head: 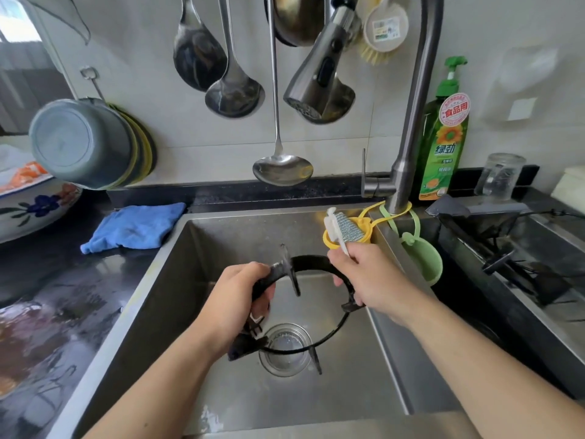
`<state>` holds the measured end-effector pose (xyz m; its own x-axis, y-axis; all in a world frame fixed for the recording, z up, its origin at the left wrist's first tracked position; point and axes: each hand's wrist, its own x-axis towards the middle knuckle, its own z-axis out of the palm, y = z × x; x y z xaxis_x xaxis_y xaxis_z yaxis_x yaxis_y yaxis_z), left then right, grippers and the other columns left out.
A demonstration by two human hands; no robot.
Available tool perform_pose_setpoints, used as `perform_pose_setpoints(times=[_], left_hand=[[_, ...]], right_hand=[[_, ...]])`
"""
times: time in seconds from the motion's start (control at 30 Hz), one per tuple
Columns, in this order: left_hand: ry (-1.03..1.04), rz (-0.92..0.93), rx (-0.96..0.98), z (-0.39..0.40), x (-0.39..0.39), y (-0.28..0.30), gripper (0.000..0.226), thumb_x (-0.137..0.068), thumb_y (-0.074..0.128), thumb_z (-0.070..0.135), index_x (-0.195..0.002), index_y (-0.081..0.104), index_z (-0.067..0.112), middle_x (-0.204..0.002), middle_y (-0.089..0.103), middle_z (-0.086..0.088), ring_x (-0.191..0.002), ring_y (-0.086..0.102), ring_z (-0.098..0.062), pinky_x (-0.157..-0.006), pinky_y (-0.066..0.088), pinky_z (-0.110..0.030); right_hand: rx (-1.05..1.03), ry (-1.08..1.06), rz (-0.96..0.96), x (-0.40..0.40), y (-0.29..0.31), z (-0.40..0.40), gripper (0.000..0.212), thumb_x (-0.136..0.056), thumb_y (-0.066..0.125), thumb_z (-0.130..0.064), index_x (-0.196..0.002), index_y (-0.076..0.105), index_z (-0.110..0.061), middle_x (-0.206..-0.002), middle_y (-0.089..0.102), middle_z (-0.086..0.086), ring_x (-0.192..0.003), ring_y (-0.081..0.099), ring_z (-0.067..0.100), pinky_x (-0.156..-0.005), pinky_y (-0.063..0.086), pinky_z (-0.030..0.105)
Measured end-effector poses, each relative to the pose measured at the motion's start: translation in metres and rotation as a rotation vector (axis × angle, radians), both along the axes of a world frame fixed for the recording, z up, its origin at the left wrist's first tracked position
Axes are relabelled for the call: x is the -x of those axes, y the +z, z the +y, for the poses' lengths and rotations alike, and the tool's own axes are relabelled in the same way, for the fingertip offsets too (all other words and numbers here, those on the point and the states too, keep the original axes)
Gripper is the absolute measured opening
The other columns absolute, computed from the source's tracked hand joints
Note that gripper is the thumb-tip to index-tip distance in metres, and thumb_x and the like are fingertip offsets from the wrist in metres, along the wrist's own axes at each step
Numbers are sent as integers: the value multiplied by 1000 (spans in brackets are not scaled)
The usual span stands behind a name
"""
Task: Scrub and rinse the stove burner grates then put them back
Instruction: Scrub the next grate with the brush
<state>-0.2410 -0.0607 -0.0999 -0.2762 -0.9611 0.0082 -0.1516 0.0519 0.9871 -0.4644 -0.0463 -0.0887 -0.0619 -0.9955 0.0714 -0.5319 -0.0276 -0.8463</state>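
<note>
Grate (311, 264) held tilted over the sink (221, 236), above the drain (286, 348), far rim raised toward the faucet (319, 80). Left hand (235, 297) curled round its near-left rim; right hand (368, 280) clamped on the scrub brush (340, 228), pad facing up and away from the drain. Ring has no long axis; prongs point inward. Risk: one-handed grip on wet iron may slip under scrubbing, dropping it onto the drain.

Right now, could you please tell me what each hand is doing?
Left hand: grips the burner grate over the sink.
Right hand: holds the scrub brush by its white handle.
</note>
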Motion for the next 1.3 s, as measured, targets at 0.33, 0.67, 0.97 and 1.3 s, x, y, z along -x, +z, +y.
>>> perform_pose_setpoints(times=[0.33,0.67,0.97,1.3], left_hand=[[-443,-220,-9,-2,-3,-15,31,-76,85,2,-97,63,7,-75,57,7,-69,53,-11,-66,45,-23],[33,-342,231,-4,1,-11,35,-93,60,2,-94,80,31,-53,52,14,-50,37,-7,-51,35,-19],[167,-283,192,4,6,-1,52,-77,48,-14,-43,49,24,-38,41,14,-41,30,-2,-47,29,-21],[239,-466,394,3,15,-9,47,-79,54,-4,-45,35,22,-38,39,10,-48,32,-10,-45,30,-26]], right_hand=[[267,103,335,-3,-1,5,39,-97,58,-45,-72,57,-15,-63,53,-3,-61,50,16,-55,38,35],[527,158,220,-19,12,19,49,-103,31,-47,-106,72,-20,-87,55,-15,-78,54,4,-67,44,25],[163,283,313,-61,6,31,43,-105,36,-45,-74,44,-17,-62,53,4,-60,51,26,-57,40,47],[241,113,281,-65,9,30,51,-102,40,-46,-63,42,-14,-56,47,2,-56,47,21,-52,33,39]])
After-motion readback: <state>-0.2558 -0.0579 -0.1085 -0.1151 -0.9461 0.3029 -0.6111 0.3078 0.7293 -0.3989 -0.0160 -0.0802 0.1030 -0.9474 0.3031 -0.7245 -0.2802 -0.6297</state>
